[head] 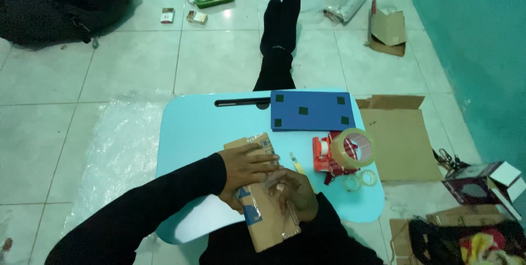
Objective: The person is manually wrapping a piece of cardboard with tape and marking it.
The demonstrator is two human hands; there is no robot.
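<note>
On the near edge of the light-blue lap table (192, 128), a small cardboard package (266, 215) lay under both hands: the left hand (246, 169) pressed flat across its top, the right hand (298, 191) gripped its right side. Rightward sat a yellow cutter (296, 163), a blue board (312, 110) and a red tape dispenser (342, 153), none blocking the package.

One camera only, worn on the person's head, looking steeply down and forward over the lap — close to the left hand (246, 171) and right hand (298, 191) at the bottom of the frame. Beyond them it takes in the light-blue lap table (197, 128), then the tiled floor (219, 59) stretching away toward the top edge.
</note>
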